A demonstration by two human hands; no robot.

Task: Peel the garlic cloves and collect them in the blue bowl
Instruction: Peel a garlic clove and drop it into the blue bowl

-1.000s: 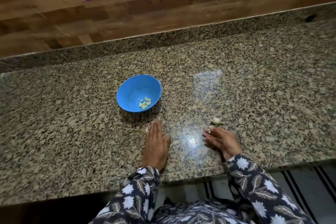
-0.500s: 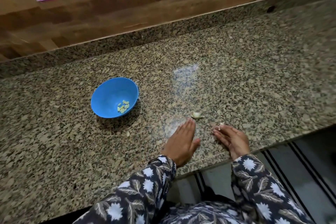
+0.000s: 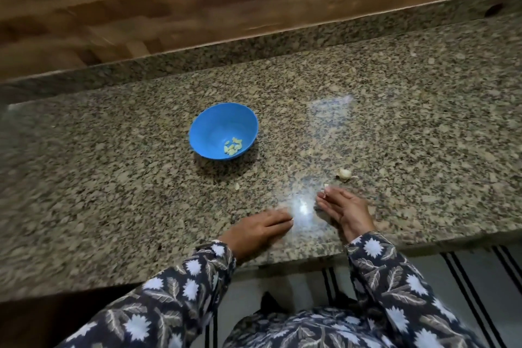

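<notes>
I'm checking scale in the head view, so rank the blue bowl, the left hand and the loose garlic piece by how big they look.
1. Blue bowl and left hand: look about alike; the hand is nearer the camera, so unranked.
2. Loose garlic piece: clearly smallest.

One view only: a wide-angle camera worn on the head, above the front edge of a speckled brown granite countertop (image 3: 113, 192). It faces forward and steeply down toward the wood-panelled wall (image 3: 254, 8) behind the counter. The frame is rolled, so the counter's back edge climbs to the right. Nearest are the patterned sleeves (image 3: 180, 288), then the left hand (image 3: 257, 230) and right hand (image 3: 346, 210), low centre. The round blue plastic bowl (image 3: 214, 127) sits farther off, mid-frame. Margins blur.
</notes>
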